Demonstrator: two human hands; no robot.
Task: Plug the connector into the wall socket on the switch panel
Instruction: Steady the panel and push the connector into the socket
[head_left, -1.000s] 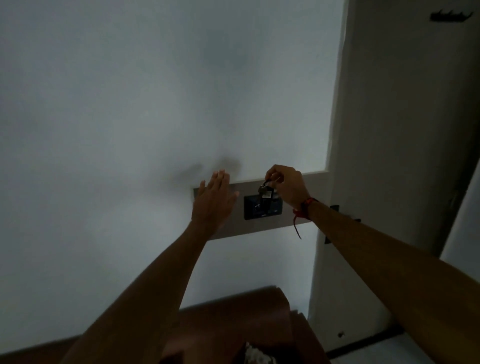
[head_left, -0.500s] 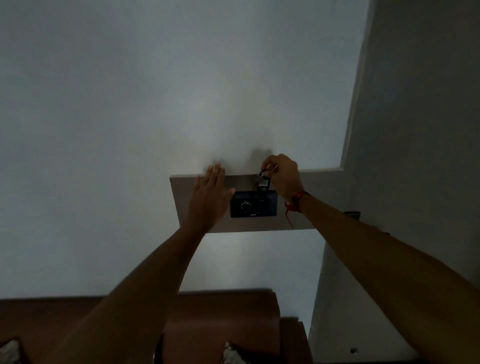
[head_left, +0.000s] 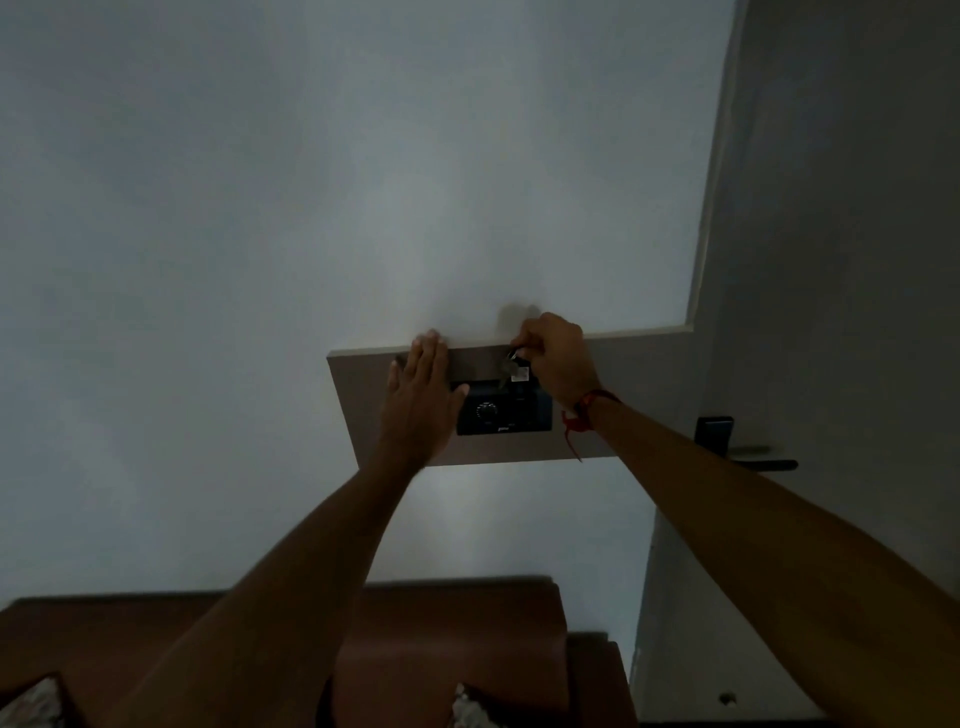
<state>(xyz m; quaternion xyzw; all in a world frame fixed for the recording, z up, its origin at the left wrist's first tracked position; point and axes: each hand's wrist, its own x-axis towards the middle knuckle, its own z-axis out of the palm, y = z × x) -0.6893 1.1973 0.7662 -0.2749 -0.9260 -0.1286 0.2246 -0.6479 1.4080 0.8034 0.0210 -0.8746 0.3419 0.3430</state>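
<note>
Connector (head_left: 511, 370) is sitting pinched in the right hand's (head_left: 558, 364) closed fingertips, hanging just above the dark switch panel (head_left: 501, 414). Left hand (head_left: 421, 400) is lying flat, fingers together, holding nothing, against the wooden board (head_left: 634, 395) beside that panel.

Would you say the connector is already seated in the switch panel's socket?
Cannot tell. The right hand pinches the connector at the top edge of the switch panel; dim light hides whether it is inserted.

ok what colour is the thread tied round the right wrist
Red, a thin thread with a loose end hanging down; the head view shows it.
</note>
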